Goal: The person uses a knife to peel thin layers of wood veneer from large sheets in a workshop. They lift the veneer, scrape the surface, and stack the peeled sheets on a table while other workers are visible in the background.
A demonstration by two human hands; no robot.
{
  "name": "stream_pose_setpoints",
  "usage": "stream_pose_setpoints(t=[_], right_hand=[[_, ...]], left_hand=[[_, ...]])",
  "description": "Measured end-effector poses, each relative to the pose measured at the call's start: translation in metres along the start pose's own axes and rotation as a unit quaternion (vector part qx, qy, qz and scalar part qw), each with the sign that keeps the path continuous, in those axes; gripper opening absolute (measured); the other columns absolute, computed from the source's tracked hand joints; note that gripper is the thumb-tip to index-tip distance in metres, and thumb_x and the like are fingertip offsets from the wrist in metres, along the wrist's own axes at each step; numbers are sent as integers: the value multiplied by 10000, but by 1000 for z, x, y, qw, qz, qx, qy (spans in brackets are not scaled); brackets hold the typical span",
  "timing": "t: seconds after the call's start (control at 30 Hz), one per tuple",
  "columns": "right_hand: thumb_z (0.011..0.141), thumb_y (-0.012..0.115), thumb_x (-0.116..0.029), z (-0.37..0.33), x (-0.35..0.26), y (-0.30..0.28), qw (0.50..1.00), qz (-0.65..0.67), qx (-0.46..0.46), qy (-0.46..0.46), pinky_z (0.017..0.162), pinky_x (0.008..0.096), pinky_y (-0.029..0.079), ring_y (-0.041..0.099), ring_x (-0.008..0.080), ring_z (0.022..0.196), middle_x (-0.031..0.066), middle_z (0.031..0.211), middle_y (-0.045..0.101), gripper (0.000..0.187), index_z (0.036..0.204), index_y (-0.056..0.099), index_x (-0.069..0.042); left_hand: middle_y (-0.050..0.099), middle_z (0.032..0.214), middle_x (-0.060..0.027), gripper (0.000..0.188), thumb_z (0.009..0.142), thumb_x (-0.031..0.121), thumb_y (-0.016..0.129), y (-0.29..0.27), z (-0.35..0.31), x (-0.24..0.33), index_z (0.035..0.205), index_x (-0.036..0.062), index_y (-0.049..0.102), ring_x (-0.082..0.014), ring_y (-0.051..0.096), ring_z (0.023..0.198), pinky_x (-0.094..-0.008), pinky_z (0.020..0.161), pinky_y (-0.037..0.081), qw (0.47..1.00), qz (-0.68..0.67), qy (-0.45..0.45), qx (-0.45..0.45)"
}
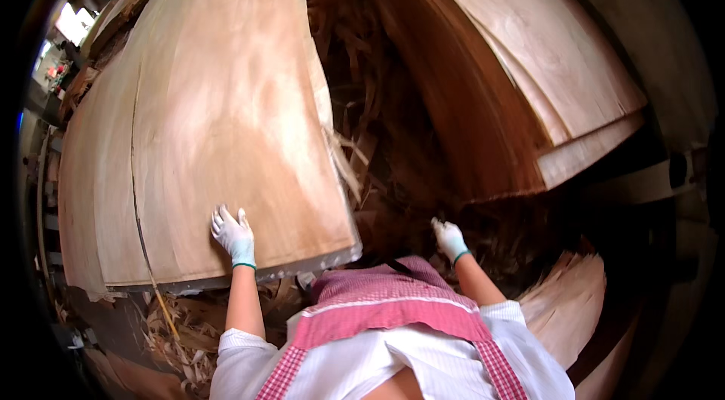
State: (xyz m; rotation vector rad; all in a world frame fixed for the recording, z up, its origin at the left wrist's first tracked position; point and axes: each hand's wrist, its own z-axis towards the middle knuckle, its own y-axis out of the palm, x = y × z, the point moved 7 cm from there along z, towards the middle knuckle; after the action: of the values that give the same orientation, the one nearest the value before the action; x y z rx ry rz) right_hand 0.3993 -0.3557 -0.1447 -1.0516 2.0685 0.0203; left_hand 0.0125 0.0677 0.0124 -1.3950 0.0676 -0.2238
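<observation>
Pale wood sheet (226,113): left side of the scene, lying broad and flat, running from near the person to the far end. Surface is smooth and tan, ragged along its right edge. A dark line (136,151) runs lengthwise on its left part (seam or split, can't tell which). Grey edge (317,258) shows under the sheet's near side.

Left hand (234,236), white glove with green cuff: on the sheet near its near edge, palm down, fingers spread, gripping nothing. Right hand (449,239), same glove: right of the sheet's near corner, apart from it, over the dark gap. Fingers look bent; can't tell if they hold anything.

Gap between the stacks: loose wood strips (362,45), tangled. Right of it, a tall brown stack (461,75) with pale sheets (551,38) overlapping on top. Near right, a curved wood piece (570,298) with a frayed edge. Near left, shavings (196,340) litter the floor. Room is dim; bright opening (74,23) at far left.
</observation>
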Motion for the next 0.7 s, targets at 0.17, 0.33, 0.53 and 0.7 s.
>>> stream_pose_setpoints(t=[0.17, 0.33, 0.53, 0.7], right_hand=[[895, 581, -333, 43, -13, -81, 991, -117, -61, -10, 417, 284, 322, 422, 110, 430, -23, 558, 472, 296, 715, 540, -100], [934, 519, -317, 139, -97, -44, 966, -185, -82, -158, 482, 304, 412, 467, 135, 507, 1, 591, 476, 292, 777, 519, -71], [925, 460, -382, 197, -273, 26, 932, -207, -192, -228, 755, 497, 448, 576, 464, 864, 284, 842, 608, 432, 872, 562, 34], [916, 488, -393, 250, -399, 51, 904, -291, -236, -205, 705, 490, 453, 585, 451, 813, 262, 803, 610, 425, 857, 559, 21]], left_hand=[[423, 1385, -169, 513, 913, 378, 530, 49, -26, 73, 1292, 43, 445, -326, 374, 1293, -515, 1039, 301, 996, 38, -78, -25], [385, 1407, -182, 521, 935, 352, 493, 50, -10, 65, 1320, 12, 406, -335, 345, 1313, -527, 1065, 267, 995, 85, -51, -10], [335, 1440, -190, 558, 915, 314, 523, 51, -21, 56, 1350, 1, 368, -345, 282, 1356, -527, 1106, 216, 993, 89, -77, -17], [325, 1437, -204, 581, 866, 279, 597, 39, -4, 74, 1325, -6, 382, -370, 284, 1351, -518, 1115, 224, 985, 8, -130, -109]])
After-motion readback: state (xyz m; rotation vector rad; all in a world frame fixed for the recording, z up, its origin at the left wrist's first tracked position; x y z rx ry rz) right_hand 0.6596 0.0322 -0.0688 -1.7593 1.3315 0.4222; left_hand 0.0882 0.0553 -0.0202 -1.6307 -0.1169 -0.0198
